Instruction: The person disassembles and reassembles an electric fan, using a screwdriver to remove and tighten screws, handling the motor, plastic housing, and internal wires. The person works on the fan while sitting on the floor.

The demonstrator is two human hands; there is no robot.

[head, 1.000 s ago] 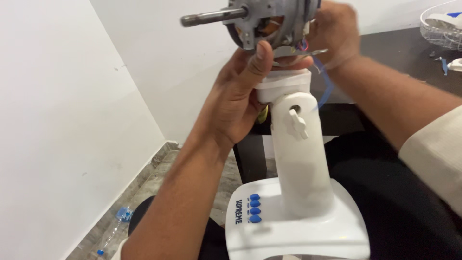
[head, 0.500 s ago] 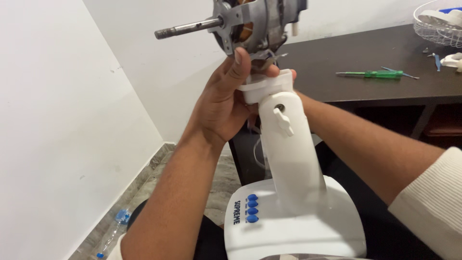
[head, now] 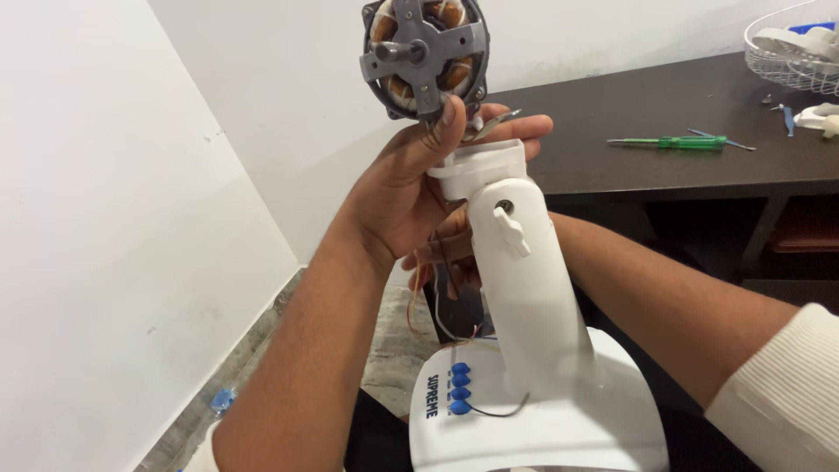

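A bare grey fan motor (head: 426,57) with copper windings faces me, its shaft pointing at the camera. It sits above the top of a white fan stand (head: 524,288) whose base carries several blue buttons (head: 460,389). My left hand (head: 402,192) grips the motor's underside and the stand's top collar, with the thumb pressed on the motor's front. My right hand (head: 434,259) reaches behind the stand's neck. Only its fingers show, curled at the neck's left side among thin loose wires (head: 437,306). A white knob (head: 511,229) sticks out of the neck.
A dark wooden table (head: 647,166) stands behind, with a green screwdriver (head: 675,142), a white wire fan guard (head: 791,52) and small white parts (head: 826,116) on it. A white wall runs along the left. A plastic bottle (head: 222,400) lies on the floor.
The motor has turned from shaft pointing left to shaft facing me. My right hand left the motor's top and went down behind the stand's neck. The view shifted, showing more table.
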